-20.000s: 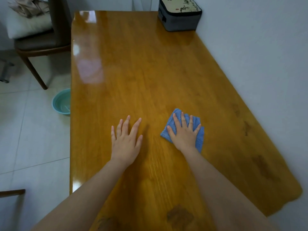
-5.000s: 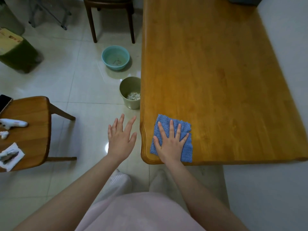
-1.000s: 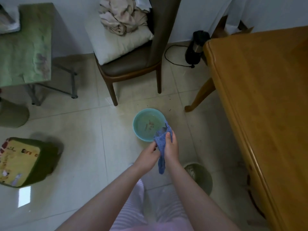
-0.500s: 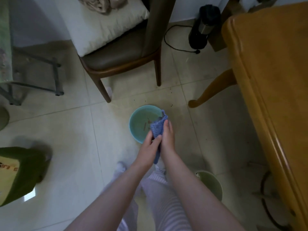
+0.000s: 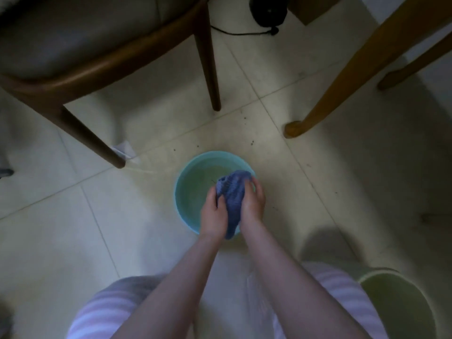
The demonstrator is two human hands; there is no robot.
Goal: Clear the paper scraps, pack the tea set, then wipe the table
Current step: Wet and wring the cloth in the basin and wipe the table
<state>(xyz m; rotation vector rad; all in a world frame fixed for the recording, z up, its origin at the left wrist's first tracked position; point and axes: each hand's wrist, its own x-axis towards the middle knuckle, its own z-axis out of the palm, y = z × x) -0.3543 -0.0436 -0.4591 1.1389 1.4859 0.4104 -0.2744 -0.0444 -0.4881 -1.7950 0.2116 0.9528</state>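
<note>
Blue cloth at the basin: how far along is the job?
Done: cannot be judged; only a table leg shows, not its top. In hand: left hand and right hand grip the bunched blue cloth over the teal basin, rinsing or wringing it. Left: probably more wiping.

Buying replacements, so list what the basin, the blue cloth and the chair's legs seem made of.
Basin: probably plastic; smooth, uniform teal, slight sheen, thin even rim.
Cloth, gripped by left hand and right hand: soft blue textile, ribbed weave, bunching into folds; fibre unclear.
Chair legs: dark brown wood, likely varnished; faint sheen, grain too dim to see.
</note>
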